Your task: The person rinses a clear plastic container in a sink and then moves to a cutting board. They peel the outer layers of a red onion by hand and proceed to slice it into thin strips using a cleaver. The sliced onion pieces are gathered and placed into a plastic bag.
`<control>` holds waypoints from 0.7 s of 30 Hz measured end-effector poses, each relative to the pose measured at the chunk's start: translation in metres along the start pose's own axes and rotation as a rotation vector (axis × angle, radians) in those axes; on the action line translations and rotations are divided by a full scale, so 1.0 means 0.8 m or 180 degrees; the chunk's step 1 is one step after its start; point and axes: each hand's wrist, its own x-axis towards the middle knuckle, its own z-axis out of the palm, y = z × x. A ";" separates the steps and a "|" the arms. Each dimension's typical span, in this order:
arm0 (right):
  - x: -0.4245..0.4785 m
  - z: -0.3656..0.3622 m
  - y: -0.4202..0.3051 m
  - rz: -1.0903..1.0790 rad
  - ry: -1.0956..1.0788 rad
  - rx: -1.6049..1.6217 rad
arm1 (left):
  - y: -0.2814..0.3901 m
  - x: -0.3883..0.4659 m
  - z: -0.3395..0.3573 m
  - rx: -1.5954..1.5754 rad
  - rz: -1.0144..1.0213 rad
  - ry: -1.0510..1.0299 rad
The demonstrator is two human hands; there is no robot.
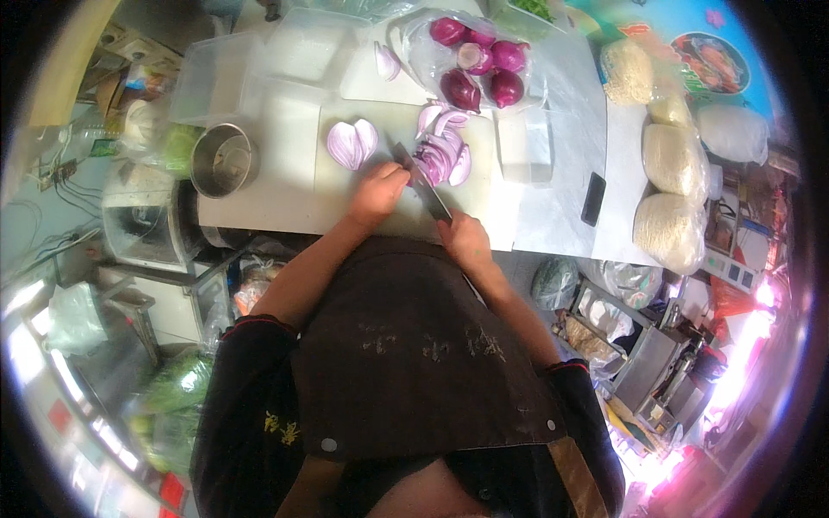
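My right hand [465, 238] is closed around the handle of a kitchen knife [422, 184], whose blade slants up and left over a pale cutting board [396, 208]. Against the blade's left side rest the bent fingers of my left hand [381, 193]; whether they hold a piece of onion cannot be told. Sliced red onion [443, 154] lies in a pile just right of the blade. Two cut onion pieces [352, 144] sit side by side at the board's upper left. Beyond the board, several whole red onions [508, 88] rest in a clear plastic bag [422, 65].
A round metal container [224, 160] stands left of the board, with clear plastic bins [214, 78] behind it. Another clear container [524, 146] is right of the board. Farther right lie a black phone [593, 199] and several wrapped bundles, apparently noodles [670, 228]. An onion piece [387, 62] lies behind.
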 end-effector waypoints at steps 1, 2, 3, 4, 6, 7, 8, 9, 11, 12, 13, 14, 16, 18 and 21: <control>-0.007 -0.009 -0.008 0.0032 -0.0067 -0.0056 | 0.003 -0.001 -0.003 -0.0026 -0.0016 -0.0049; -0.009 -0.004 -0.009 0.0032 -0.0059 0.0023 | 0.006 -0.002 -0.007 -0.0051 -0.0031 -0.0100; -0.009 -0.001 -0.004 0.0032 -0.0038 0.0069 | 0.002 -0.005 -0.002 -0.0033 0.0004 0.0011; -0.008 0.003 0.000 0.0033 -0.0016 0.0117 | -0.002 -0.009 0.000 -0.0014 0.0040 0.0120; -0.002 0.013 0.004 -0.0065 0.0004 0.0111 | -0.007 -0.010 0.001 0.0020 0.0050 0.0137; 0.002 0.017 0.005 -0.0115 0.0020 0.0114 | -0.007 -0.009 -0.001 0.0036 0.0024 0.0046; 0.003 0.018 0.009 -0.0133 0.0017 0.0152 | -0.006 -0.009 -0.005 0.0051 0.0000 -0.0048; -0.002 0.012 0.009 -0.0144 -0.0006 0.0198 | -0.004 -0.015 -0.010 0.0053 -0.0113 -0.0194; -0.007 -0.012 0.006 -0.0188 0.0117 0.0175 | -0.002 -0.011 -0.015 0.0023 -0.0274 -0.0437; -0.021 -0.020 0.004 -0.0180 0.0212 0.0144 | 0.011 -0.004 -0.029 0.0261 -0.0026 -0.0418; -0.036 -0.025 0.001 -0.0153 0.0327 0.0131 | 0.034 0.015 -0.059 0.0496 0.0253 -0.0413; -0.049 -0.030 -0.003 -0.0166 0.0476 0.0040 | 0.049 0.032 -0.085 0.0742 0.0535 -0.0398; -0.072 -0.046 -0.029 0.0079 0.0715 0.0166 | 0.049 0.061 -0.112 0.1156 0.0437 -0.0662; -0.093 -0.054 -0.040 0.0265 0.0869 0.0258 | 0.023 0.076 -0.116 0.1594 0.0204 -0.1201; -0.103 -0.062 -0.051 -0.0069 0.1355 0.0326 | -0.068 0.062 -0.116 0.2174 0.0655 -0.1433</control>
